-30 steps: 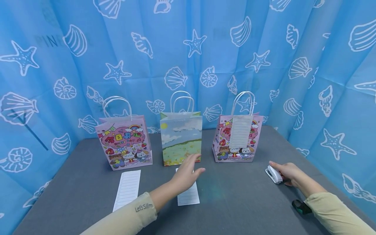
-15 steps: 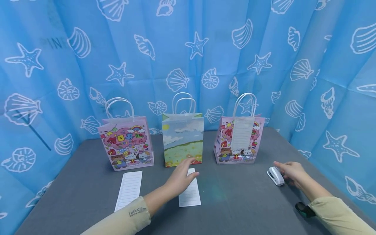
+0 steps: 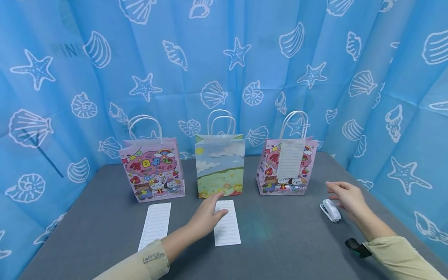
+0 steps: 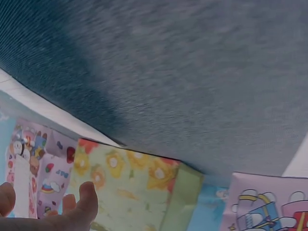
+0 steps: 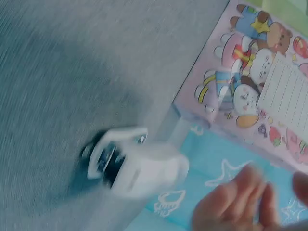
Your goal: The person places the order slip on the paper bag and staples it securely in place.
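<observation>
In the head view my left hand (image 3: pixel 206 216) hovers beside a lined paper slip (image 3: pixel 227 223), thumb overlapping it, fingers relaxed and holding nothing. Behind that slip stands a paper gift bag with a sky-and-meadow print (image 3: pixel 220 167). My right hand (image 3: pixel 348 199) is just behind and right of a white stapler (image 3: pixel 330 210), fingers loosely bent and apart from it. The right wrist view shows the stapler (image 5: pixel 149 171) on the grey surface, blurred, with the fingers (image 5: pixel 236 202) off to its side. At right, a pink cartoon gift bag (image 3: pixel 271 184) carries a lined slip (image 3: pixel 289 159) on its front.
Another pink cartoon gift bag (image 3: pixel 154 171) stands at left, with a lined slip (image 3: pixel 154 223) lying before it, partly under the left sleeve. A small dark object (image 3: pixel 357 247) is at the right cuff. A blue shell-print curtain (image 3: pixel 231 77) encloses the grey table (image 3: pixel 280 241).
My right hand has let go of the stapler and risen off it, leaving it on the table. My left hand has drawn back leftward, uncovering more of the middle slip.
</observation>
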Tool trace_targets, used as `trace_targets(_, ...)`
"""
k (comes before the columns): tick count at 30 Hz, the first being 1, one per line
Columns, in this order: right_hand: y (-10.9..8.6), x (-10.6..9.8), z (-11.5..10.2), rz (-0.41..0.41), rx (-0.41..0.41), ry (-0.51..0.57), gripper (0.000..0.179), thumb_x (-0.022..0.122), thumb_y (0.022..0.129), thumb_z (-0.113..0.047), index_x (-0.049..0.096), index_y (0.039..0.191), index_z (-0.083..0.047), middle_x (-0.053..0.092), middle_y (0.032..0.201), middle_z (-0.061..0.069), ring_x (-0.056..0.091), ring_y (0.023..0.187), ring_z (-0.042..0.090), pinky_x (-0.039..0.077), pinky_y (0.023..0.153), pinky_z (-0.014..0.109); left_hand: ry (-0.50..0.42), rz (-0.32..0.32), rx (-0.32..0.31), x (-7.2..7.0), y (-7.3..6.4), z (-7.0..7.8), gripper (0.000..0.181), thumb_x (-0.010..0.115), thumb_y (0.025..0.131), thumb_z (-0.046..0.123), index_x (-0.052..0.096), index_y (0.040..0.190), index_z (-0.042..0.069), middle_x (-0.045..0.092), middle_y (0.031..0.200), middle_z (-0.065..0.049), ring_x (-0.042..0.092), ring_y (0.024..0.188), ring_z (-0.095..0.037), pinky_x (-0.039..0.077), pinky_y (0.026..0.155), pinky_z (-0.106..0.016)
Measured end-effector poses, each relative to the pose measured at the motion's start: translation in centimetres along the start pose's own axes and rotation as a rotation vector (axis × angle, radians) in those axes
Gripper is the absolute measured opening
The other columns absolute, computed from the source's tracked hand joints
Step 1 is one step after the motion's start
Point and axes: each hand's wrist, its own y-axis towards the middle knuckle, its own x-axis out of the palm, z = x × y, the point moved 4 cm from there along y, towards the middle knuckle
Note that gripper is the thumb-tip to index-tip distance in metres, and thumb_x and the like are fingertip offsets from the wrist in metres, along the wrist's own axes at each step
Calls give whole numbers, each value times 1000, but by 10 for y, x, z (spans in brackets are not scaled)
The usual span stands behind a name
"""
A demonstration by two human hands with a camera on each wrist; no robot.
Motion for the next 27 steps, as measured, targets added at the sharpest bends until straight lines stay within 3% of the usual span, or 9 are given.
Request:
trace_targets(3, 0, 10, -5, -43, -37, 146, 45, 50, 100, -43, 55, 117, -1, 62, 88, -11, 59, 77, 3, 53, 69, 28, 2, 2, 9, -3, -3, -4, 53, 60, 98, 14, 40, 143, -4, 40, 145, -24, 33, 136, -42, 28, 107, -57)
trace_targets(6, -1, 20, -10, -75, -76, 230, 31, 52, 100, -38, 56, 112, -10, 60, 87, -13, 59, 77, 5, 52, 68, 26, 8, 5, 17, -7, -6, -8, 52, 60, 98, 14, 40, 142, -5, 40, 145, -25, 33, 136, -42, 28, 107, -58)
trace_targets(11, -5, 38, -20, -79, -139, 221, 40, 51, 101, -35, 50, 122, -1, 60, 89, -11, 58, 79, 6, 51, 67, 25, 30, 13, 31, -13, -12, -13, 53, 61, 97, 13, 40, 142, -6, 39, 144, -27, 33, 135, -44, 28, 107, -59)
trace_targets(18, -11, 65, -34, -104, -194, 198, 54, 51, 102, -33, 40, 135, 8, 60, 93, -6, 58, 80, 8, 52, 69, 28, 34, -6, -7, -19, -18, -18, 62, 62, 97, 19, 34, 146, -7, 36, 146, -28, 31, 136, -45, 27, 106, -60)
trace_targets(23, -14, 85, -39, -140, -202, 209, 53, 51, 103, -25, 35, 140, 10, 61, 93, -3, 59, 78, 9, 52, 69, 29, 54, -23, -34, -23, -19, -25, 65, 62, 97, 22, 31, 148, -4, 35, 147, -27, 32, 136, -44, 29, 106, -60)
trace_targets(27, -17, 100, -43, -171, -220, 227, 52, 51, 102, -20, 35, 141, 9, 61, 95, 0, 60, 78, 10, 53, 69, 30, 93, 1, -43, -27, -19, -30, 66, 63, 96, 25, 34, 147, -5, 40, 143, -29, 36, 133, -45, 31, 104, -60)
